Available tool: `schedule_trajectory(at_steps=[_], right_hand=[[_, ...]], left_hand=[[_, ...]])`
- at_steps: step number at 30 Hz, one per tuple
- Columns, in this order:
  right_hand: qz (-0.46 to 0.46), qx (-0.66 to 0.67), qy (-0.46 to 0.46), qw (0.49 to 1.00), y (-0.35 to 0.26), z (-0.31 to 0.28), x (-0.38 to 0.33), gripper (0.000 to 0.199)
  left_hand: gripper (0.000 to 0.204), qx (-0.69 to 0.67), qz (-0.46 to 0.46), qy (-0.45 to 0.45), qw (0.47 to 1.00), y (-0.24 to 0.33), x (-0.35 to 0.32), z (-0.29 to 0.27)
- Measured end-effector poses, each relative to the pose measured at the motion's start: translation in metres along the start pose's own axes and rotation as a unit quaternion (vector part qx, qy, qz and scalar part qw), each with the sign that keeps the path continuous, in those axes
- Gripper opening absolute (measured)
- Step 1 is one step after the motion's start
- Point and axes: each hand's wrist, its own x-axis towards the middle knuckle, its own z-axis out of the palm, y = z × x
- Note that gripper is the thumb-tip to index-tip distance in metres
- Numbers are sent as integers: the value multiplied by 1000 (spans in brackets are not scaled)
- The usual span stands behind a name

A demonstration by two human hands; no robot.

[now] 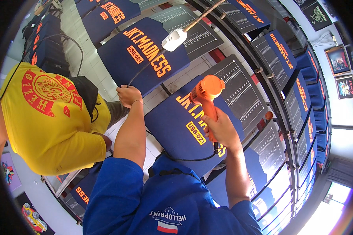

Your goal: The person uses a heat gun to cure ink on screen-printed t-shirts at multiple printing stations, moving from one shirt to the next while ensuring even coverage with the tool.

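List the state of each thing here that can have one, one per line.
right hand: closed around the handle of the orange heat gun, nozzle aimed down at the shirt
left hand: closed on the black cord
navy shirt: stretched flat on a board, printed in orange and yellow
white power socket: hanging from a stick, cord plugged in
bare gridded board: no shirt on it
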Motion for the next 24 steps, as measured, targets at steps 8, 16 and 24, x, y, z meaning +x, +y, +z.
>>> schedule_trajectory(at_steps=[8,16,24], right_hand=[[22,-5,17,1000,-7,-15,-4,38],[12,10,24,1000,3,-21,-11,39],[5,10,25,1000,11,-21,-9,42]], left_hand=[[32,11,2,3,1000,2,0,-4],[33,17,5,0,1000,2,-6,-7],[32,8,18,0,1000,-4,-3,-1]])
